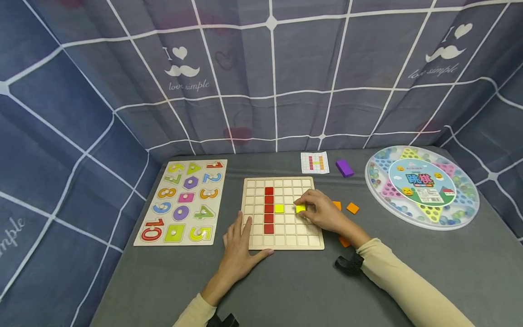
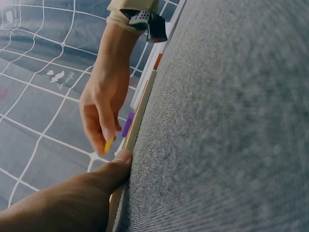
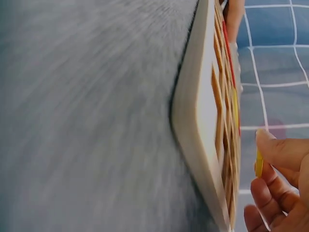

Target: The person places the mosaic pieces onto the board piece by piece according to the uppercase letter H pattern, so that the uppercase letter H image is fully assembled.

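A wooden grid board lies on the grey table. A column of several red square tiles sits in its cells, with one yellow tile beside the column. My right hand pinches another yellow square tile between thumb and fingers, over the board's right part. In the left wrist view this yellow tile appears held above the board surface. My left hand rests at the board's lower left corner, its fingers fairly straight along the left edge and the thumb touching the front edge.
Orange tiles lie right of the board, partly behind my right arm. Behind them are a pattern card and a purple block. A number puzzle board lies left, a round Chinese checkers box right. Patterned cloth hangs behind.
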`<state>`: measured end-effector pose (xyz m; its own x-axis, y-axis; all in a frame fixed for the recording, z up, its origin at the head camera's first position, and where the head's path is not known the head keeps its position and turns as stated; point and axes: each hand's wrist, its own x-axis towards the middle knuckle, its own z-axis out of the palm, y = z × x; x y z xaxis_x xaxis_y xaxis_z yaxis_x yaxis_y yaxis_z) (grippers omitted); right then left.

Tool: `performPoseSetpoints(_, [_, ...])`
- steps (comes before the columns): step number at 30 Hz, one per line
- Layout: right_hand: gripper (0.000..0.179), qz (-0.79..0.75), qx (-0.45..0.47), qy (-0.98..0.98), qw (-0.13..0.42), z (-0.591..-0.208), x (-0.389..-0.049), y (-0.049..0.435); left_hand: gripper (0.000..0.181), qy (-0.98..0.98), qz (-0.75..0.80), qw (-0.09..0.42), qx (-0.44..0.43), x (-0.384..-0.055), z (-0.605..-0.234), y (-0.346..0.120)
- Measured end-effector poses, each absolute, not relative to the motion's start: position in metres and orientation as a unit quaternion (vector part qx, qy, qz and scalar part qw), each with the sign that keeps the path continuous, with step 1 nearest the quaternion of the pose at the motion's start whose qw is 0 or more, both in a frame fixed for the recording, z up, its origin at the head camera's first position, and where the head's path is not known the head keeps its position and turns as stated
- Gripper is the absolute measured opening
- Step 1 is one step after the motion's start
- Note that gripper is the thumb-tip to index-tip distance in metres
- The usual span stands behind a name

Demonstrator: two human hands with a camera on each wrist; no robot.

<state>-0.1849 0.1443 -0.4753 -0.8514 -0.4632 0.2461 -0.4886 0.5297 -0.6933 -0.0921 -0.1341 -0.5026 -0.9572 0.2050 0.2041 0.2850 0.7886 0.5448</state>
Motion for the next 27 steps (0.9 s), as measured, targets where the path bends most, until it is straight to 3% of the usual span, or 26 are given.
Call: performPoseSetpoints(27, [0.023, 0.391, 0.268, -0.881, 0.014, -0.493, -0.198, 0.116, 0.106, -0.942, -0.294, 0.083, -0.14, -0.092, -0.504, -0.135])
